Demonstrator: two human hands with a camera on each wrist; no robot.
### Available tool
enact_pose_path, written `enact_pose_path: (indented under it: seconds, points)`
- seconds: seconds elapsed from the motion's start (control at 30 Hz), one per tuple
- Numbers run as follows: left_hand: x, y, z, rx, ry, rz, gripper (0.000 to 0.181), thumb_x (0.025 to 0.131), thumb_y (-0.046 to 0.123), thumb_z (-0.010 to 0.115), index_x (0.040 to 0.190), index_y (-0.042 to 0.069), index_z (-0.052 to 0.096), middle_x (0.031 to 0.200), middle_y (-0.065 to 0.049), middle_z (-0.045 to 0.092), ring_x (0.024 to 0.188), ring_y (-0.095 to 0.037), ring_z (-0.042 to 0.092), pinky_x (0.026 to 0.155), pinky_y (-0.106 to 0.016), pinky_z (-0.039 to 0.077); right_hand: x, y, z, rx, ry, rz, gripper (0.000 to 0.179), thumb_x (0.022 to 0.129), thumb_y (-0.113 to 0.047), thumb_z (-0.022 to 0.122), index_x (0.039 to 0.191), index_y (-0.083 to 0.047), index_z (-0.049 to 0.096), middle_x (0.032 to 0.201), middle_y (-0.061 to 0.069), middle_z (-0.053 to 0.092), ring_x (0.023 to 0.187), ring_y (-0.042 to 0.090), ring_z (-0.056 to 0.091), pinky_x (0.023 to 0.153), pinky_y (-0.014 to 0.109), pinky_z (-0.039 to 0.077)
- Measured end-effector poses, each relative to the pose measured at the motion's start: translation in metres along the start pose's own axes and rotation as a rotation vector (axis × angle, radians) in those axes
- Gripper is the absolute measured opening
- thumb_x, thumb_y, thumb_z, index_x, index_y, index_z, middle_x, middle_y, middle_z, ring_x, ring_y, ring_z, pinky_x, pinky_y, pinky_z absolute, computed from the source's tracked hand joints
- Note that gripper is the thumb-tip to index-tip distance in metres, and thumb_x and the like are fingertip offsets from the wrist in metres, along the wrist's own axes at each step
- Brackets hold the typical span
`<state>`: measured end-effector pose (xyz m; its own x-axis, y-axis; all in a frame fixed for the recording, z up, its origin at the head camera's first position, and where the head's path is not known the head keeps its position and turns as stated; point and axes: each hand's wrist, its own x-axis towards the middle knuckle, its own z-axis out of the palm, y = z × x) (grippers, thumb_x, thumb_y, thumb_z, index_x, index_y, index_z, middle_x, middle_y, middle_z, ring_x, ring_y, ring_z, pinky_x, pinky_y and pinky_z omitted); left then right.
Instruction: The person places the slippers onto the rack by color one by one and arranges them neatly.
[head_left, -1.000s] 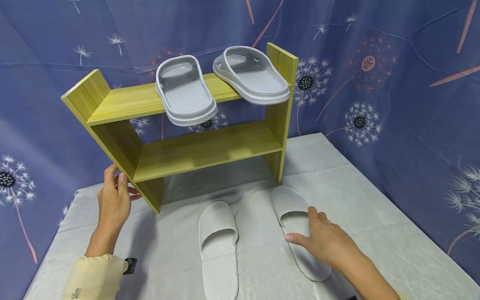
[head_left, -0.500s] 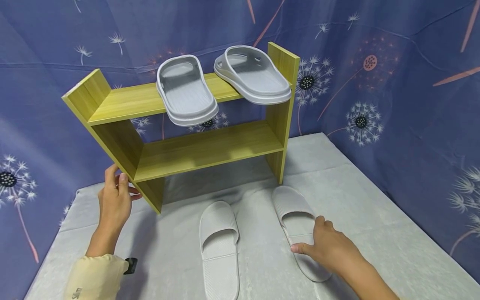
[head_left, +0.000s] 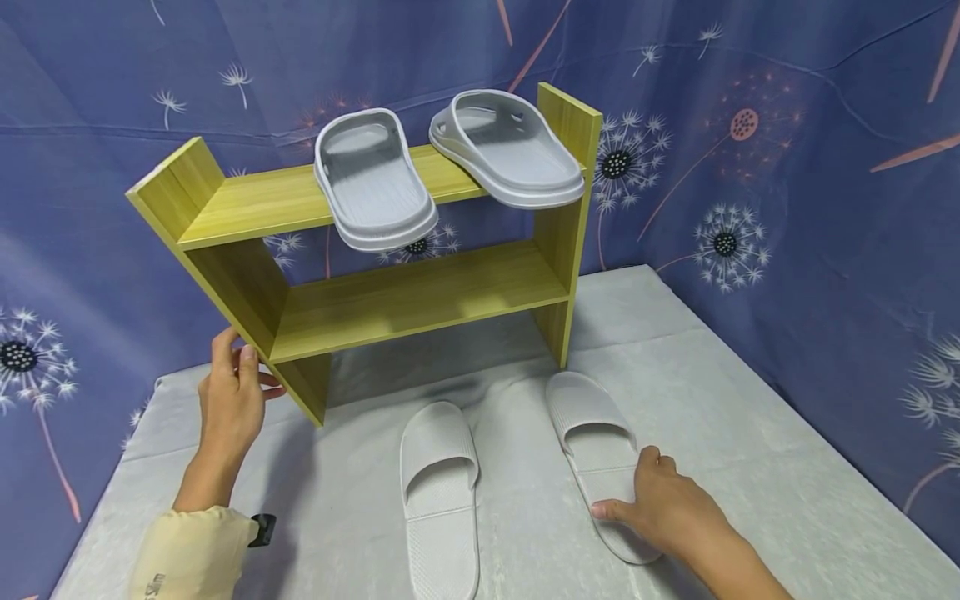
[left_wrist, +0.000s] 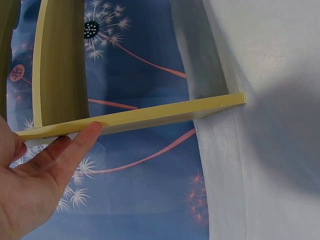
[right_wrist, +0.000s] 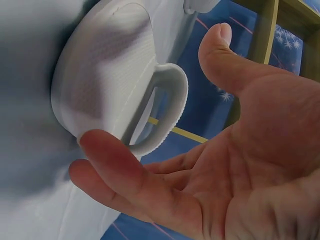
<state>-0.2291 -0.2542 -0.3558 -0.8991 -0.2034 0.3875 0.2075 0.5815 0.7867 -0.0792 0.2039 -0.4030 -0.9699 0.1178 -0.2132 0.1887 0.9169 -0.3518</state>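
Observation:
A yellow-green wooden shoe rack [head_left: 420, 292] stands on the cloth, its left side leaning outward. My left hand [head_left: 228, 408] touches that side panel; in the left wrist view, extended fingers [left_wrist: 82, 147] lie against the panel [left_wrist: 165, 112]. Two grey clogs, one left [head_left: 378, 187] and one right [head_left: 517, 150], sit on the top shelf. Below, a grey slipper [head_left: 442, 542] lies in front of the rack. Over the rear half of the right slipper [head_left: 588, 404] hovers my right hand [head_left: 678, 504]. In the right wrist view its thumb is clear of the slipper [right_wrist: 110, 70], with fingers at its edge.
The lower shelf [head_left: 420, 300] spans the rack's two sides. A pale grey cloth [head_left: 757, 442] covers the surface. Blue dandelion-print curtains [head_left: 795, 192] hang behind and to the right. A beige sleeve [head_left: 191, 550] covers my left forearm.
My right hand has slid down and to the right, from the slipper's middle toward its heel. Both slippers lie where they were, and the left hand keeps its place at the rack.

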Motion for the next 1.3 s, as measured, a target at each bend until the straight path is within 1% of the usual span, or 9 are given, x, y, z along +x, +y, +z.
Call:
enact_pose_path:
  seconds: [0.17,0.4,0.5,0.77,0.93,1.1,1.3]
  points:
    - [0.001,0.000,0.000,0.000,0.003,0.004,0.037,0.106,0.024,0.032,0.143,0.024,0.034,0.103,-0.017,0.061,0.067,-0.015,0.066,0.056,-0.021,0.059,0.001,0.001,0.003,-0.006,0.000,0.005,0.110,0.064,-0.065,0.076,0.115,0.023,0.034,0.104,0.038,0.052,0.082,0.052,0.060,0.066,0.058,0.052]
    - [0.001,0.000,0.000,0.007,0.002,0.010,0.037,0.106,0.026,0.032,0.143,0.026,0.034,0.103,-0.016,0.061,0.067,-0.014,0.066,0.057,-0.022,0.060,0.000,0.001,0.007,-0.011,-0.018,-0.005,0.116,0.065,-0.065,0.076,0.118,0.028,0.030,0.105,0.041,0.050,0.080,0.053,0.060,0.066,0.059,0.053]
    - [0.001,0.000,0.000,0.007,-0.001,0.010,0.037,0.106,0.026,0.031,0.143,0.026,0.033,0.104,-0.015,0.061,0.067,-0.014,0.066,0.057,-0.023,0.060,0.000,0.001,0.009,-0.012,-0.008,-0.009,0.115,0.064,-0.064,0.076,0.117,0.027,0.030,0.104,0.040,0.050,0.079,0.052,0.060,0.066,0.058,0.053]
    - [0.000,-0.001,0.000,0.013,-0.001,0.017,0.037,0.106,0.028,0.031,0.143,0.027,0.034,0.103,-0.015,0.061,0.069,-0.021,0.068,0.056,-0.019,0.059,-0.001,0.002,0.019,-0.031,0.030,-0.019,0.119,0.063,-0.062,0.078,0.118,0.030,0.028,0.102,0.042,0.049,0.081,0.053,0.059,0.065,0.059,0.053]
    - [0.000,-0.001,0.000,0.020,-0.004,0.016,0.037,0.105,0.029,0.030,0.143,0.027,0.033,0.103,-0.015,0.061,0.070,-0.022,0.068,0.057,-0.021,0.060,-0.001,-0.001,0.027,-0.058,0.056,-0.001,0.114,0.061,-0.062,0.080,0.112,0.028,0.032,0.094,0.037,0.050,0.078,0.049,0.058,0.063,0.058,0.052]
    - [0.000,0.000,0.000,0.026,-0.006,0.009,0.038,0.105,0.029,0.031,0.143,0.026,0.033,0.104,-0.015,0.061,0.069,-0.019,0.067,0.056,-0.018,0.059,-0.001,-0.004,0.031,-0.070,0.072,0.032,0.108,0.057,-0.062,0.082,0.105,0.023,0.035,0.090,0.032,0.050,0.077,0.045,0.055,0.062,0.058,0.050]
    - [0.000,0.000,0.000,0.005,-0.010,0.007,0.038,0.105,0.026,0.032,0.143,0.025,0.033,0.103,-0.016,0.061,0.068,-0.018,0.067,0.056,-0.020,0.059,-0.002,-0.007,0.033,-0.069,0.088,0.044,0.104,0.056,-0.061,0.083,0.101,0.021,0.035,0.086,0.030,0.048,0.075,0.042,0.053,0.060,0.057,0.050]
